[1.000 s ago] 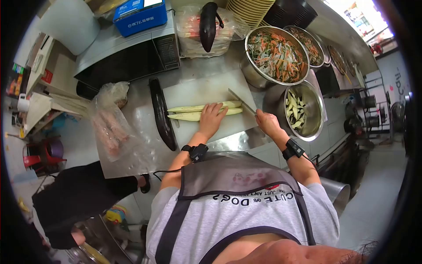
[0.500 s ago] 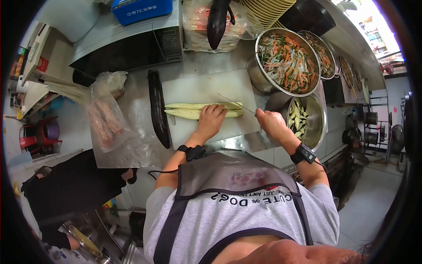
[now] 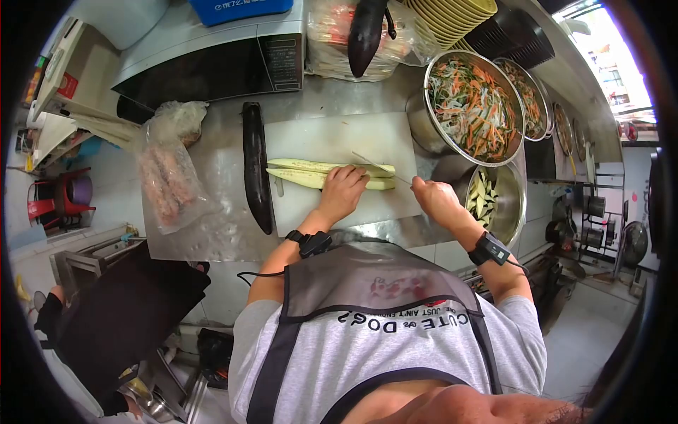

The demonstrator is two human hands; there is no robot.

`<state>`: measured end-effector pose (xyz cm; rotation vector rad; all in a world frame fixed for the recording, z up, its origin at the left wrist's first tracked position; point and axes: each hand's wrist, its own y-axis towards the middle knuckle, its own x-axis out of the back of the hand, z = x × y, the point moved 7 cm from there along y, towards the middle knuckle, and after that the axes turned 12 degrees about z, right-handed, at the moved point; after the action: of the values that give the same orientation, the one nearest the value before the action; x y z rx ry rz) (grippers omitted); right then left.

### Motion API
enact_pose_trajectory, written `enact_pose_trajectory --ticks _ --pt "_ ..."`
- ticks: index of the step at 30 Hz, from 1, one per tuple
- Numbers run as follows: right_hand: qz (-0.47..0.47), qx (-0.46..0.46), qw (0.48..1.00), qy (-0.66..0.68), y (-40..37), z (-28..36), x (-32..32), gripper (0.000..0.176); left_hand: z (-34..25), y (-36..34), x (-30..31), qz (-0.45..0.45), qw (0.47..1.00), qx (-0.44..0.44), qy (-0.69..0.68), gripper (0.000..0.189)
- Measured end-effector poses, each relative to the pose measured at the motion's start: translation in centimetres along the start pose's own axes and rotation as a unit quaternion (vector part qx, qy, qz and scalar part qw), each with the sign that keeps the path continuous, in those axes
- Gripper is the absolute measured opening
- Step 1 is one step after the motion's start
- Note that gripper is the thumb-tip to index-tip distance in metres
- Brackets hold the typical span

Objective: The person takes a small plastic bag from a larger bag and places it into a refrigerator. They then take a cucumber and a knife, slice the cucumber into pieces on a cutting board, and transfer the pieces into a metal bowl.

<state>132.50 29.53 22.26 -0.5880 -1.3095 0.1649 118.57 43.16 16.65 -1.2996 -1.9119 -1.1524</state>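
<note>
My left hand (image 3: 342,192) rests with curled fingers on two long pale strips of cut eggplant (image 3: 296,177), holding them down side by side on the white cutting board (image 3: 381,134). In my right hand (image 3: 439,201) is the handle of a knife (image 3: 385,168); its thin blade, seen nearly edge-on, slants across the right part of the strips. A whole dark eggplant (image 3: 256,169) lies along the board's left edge. Just right of my right hand, a steel bowl (image 3: 514,201) holds cut eggplant pieces (image 3: 482,198).
A steel pot (image 3: 420,116) of shredded vegetables stands behind the bowl. At the back are a microwave (image 3: 212,67), bagged packets (image 3: 328,42) with another eggplant (image 3: 364,39) on top, and stacked yellow plates (image 3: 452,21). A plastic bag (image 3: 169,177) lies left. Another person (image 3: 120,318) is at lower left.
The view has shifted slightly. My hands, the knife and the strips keep nearly the same arrangement. The other person at lower left has changed posture.
</note>
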Motion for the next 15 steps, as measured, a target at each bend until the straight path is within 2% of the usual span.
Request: enact_pose_trajectory --ticks 3,5,13,15 --pt "-0.001 -0.007 0.999 0.034 1.8 -0.5 -2.5 0.010 0.1 0.1 0.3 0.001 1.000 -0.002 -0.008 0.024" --pt "-0.035 -0.027 0.999 0.029 3.3 -1.0 -4.8 0.011 -0.1 0.2 0.3 0.003 1.000 -0.008 -0.012 0.024" --pt "-0.026 -0.042 0.998 0.049 0.7 0.8 -0.1 0.018 0.1 -0.3 0.2 0.001 1.000 -0.004 -0.024 0.025" --pt "0.014 -0.039 0.998 0.039 -0.9 2.2 0.6 0.015 0.1 -0.3 0.0 0.013 1.000 0.003 -0.010 0.025"
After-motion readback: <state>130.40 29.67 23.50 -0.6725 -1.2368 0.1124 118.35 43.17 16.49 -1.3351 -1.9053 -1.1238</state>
